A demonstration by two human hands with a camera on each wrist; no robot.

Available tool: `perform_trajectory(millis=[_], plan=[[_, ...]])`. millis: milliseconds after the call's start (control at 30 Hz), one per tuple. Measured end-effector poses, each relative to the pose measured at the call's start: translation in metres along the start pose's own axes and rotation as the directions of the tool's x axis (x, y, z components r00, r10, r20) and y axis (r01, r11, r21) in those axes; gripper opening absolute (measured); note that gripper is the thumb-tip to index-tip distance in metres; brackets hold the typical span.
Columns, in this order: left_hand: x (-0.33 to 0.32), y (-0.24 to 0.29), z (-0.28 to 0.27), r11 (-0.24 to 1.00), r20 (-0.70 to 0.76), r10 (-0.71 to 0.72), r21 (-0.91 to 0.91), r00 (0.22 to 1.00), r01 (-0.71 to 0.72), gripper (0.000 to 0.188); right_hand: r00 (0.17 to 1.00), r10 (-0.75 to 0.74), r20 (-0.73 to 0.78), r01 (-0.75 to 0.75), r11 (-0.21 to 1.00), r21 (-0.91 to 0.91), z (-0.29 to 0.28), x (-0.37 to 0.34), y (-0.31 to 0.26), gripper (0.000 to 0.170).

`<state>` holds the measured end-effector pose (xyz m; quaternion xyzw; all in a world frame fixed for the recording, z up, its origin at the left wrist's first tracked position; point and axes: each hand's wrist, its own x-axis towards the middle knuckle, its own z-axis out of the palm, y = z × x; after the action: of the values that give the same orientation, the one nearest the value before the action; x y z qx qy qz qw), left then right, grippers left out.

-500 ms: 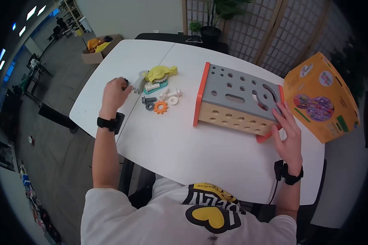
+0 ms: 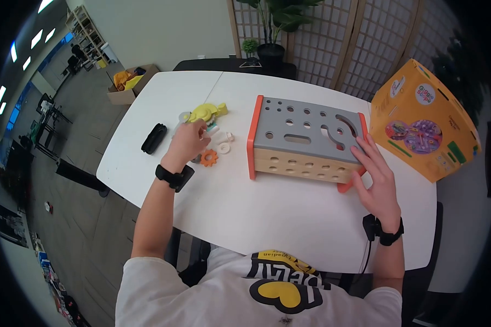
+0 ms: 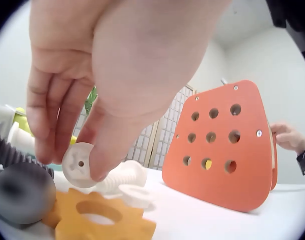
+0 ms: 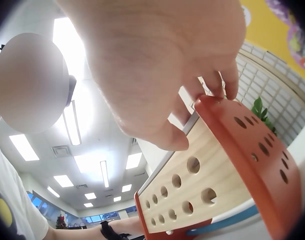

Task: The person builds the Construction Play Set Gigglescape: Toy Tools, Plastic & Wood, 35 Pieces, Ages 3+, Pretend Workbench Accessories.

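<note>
My left hand is over a cluster of toy hardware, its thumb and fingers pinching a white toy screw by its cross-slotted head. Close around it lie an orange gear, a dark grey screw, a white nut and a yellow toy piece. My right hand rests on the right end of a toy workbench. Its fingers lie across the grey top and orange end panel, while the thumb touches the wooden front.
A black case lies on the white table, left of the small parts. Behind the workbench's right end stands a large yellow box. Beyond the table's far edge are a potted plant and an open cardboard box.
My left hand has moved right, from the black case to the toy hardware, and pinches a white toy screw. The case is uncovered now. My right hand stays on the workbench; the head view has shifted.
</note>
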<state>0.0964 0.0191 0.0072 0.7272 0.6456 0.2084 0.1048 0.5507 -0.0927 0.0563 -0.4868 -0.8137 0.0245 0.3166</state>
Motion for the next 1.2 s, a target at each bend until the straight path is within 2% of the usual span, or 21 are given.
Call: perform_trajectory(millis=[100, 200, 233, 300, 400, 533, 667, 900, 1000, 1100, 1200], plan=[[0.002, 0.027, -0.028, 0.976, -0.096, -0.004, -0.217, 0.995, -0.017, 0.024, 1.0, 0.015, -0.003, -0.015, 0.999, 0.045, 0.001, -0.001, 0.002, 0.048], [0.005, 0.059, -0.054, 0.961, -0.12, 0.1, -0.246, 0.988, -0.127, 0.026, 1.0, 0.015, -0.009, -0.014, 0.998, 0.061, 0.001, -0.001, 0.002, 0.049], [0.002, 0.082, -0.067, 0.966, -0.082, 0.086, -0.237, 0.993, -0.103, 0.026, 1.0, 0.009, -0.014, -0.008, 0.998, 0.056, 0.0, -0.001, 0.002, 0.05], [0.002, 0.111, -0.076, 0.941, -0.106, 0.215, -0.245, 0.971, -0.235, 0.025, 0.999, 0.015, -0.031, -0.013, 0.997, 0.07, -0.002, 0.0, 0.004, 0.052], [0.001, 0.156, -0.078, 0.85, -0.085, 0.422, -0.311, 0.903, -0.426, 0.024, 0.997, 0.056, -0.058, -0.048, 0.991, 0.127, -0.005, 0.0, 0.007, 0.054], [0.006, 0.21, -0.069, 0.749, -0.005, 0.619, -0.298, 0.786, -0.592, 0.02, 0.994, 0.082, -0.073, -0.072, 0.989, 0.131, -0.007, 0.002, 0.017, 0.055], [0.021, 0.252, -0.041, 0.609, 0.035, 0.785, -0.226, 0.619, -0.76, 0.02, 0.996, 0.082, -0.03, -0.078, 0.988, 0.134, -0.008, 0.003, 0.024, 0.056], [0.041, 0.295, -0.012, 0.615, 0.214, 0.785, -0.162, 0.581, -0.772, 0.022, 0.995, 0.098, -0.016, -0.094, 0.983, 0.161, -0.01, 0.0, 0.025, 0.058], [0.042, 0.301, -0.007, 0.571, 0.202, 0.814, -0.105, 0.545, -0.814, 0.02, 0.996, 0.092, -0.02, -0.088, 0.983, 0.158, -0.009, -0.001, 0.026, 0.059], [0.041, 0.309, -0.013, 0.576, 0.252, 0.8, -0.068, 0.545, -0.814, 0.019, 0.995, 0.092, -0.026, -0.087, 0.984, 0.158, -0.009, -0.001, 0.026, 0.059], [0.043, 0.307, -0.008, 0.51, 0.177, 0.856, -0.146, 0.485, -0.848, 0.015, 0.996, 0.089, -0.029, -0.084, 0.986, 0.146, -0.008, -0.001, 0.025, 0.059]])
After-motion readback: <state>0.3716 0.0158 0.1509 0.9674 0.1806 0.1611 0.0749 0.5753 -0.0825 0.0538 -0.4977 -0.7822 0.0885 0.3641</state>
